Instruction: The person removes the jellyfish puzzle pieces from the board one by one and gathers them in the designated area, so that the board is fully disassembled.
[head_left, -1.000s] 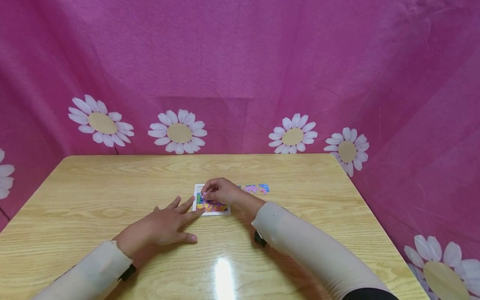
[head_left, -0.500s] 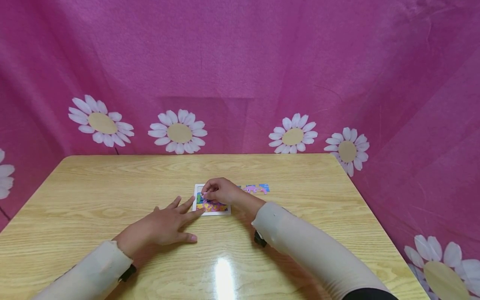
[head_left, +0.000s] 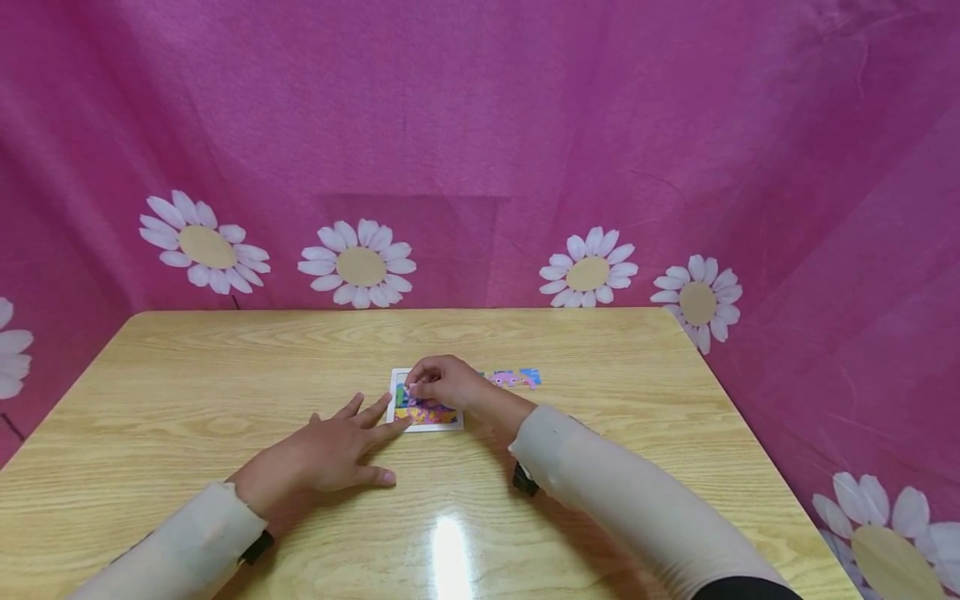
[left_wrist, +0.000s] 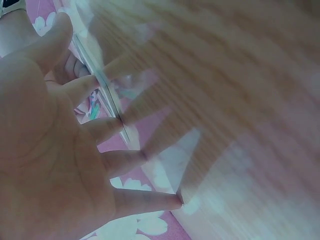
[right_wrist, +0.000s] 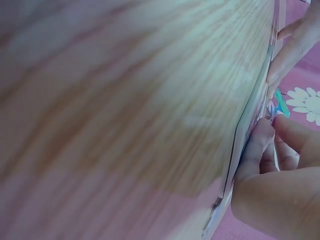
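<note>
A small jigsaw puzzle in a white-rimmed tray lies on the table, its lower part filled with a yellow, orange and purple picture. Over its left side, my right hand pinches a small puzzle piece between thumb and fingertips. That hand covers much of the tray's upper right in the head view. My left hand is spread, palm down, its fingertips at the tray's left rim and lower left corner. In the left wrist view, the left hand's straight fingers reach down to the tabletop.
Right of the tray lie loose puzzle pieces: a pink one with eyes, a blue and pink one, and another partly hidden behind the right wrist. The wooden table meets a pink flowered curtain at its back edge.
The right hand's fingertips and the pinched piece have shifted only slightly over the tray's left side. My left hand stays at the rim, and the loose pieces lie as before.
</note>
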